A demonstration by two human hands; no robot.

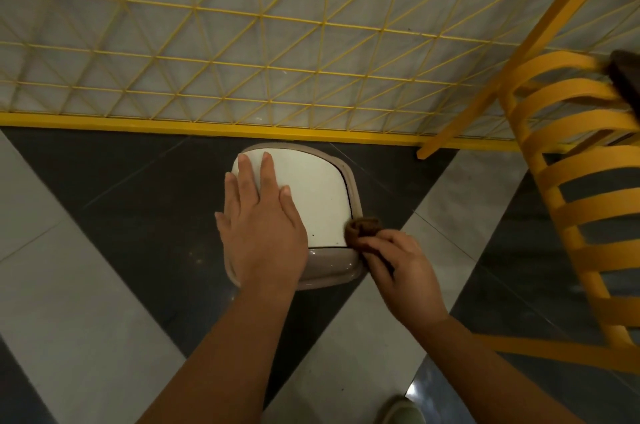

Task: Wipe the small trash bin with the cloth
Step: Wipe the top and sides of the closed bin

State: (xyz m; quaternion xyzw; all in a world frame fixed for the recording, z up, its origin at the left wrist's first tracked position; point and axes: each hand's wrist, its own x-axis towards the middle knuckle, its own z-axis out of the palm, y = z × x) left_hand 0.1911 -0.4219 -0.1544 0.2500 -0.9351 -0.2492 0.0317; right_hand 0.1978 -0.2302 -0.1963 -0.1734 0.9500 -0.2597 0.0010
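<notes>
We've got our left hand laid flat and open on the white lid of the small trash bin, fingers spread and pointing away from us, forearm reaching straight in from below. Our right hand comes in bent at the wrist, fingers pinched around a bunched-up brown cloth that's pressed on the bin's right rim near its front corner. The bin sits on the dark floor tile right against the yellow wire fence, with a yellow slatted chair off to the right.
</notes>
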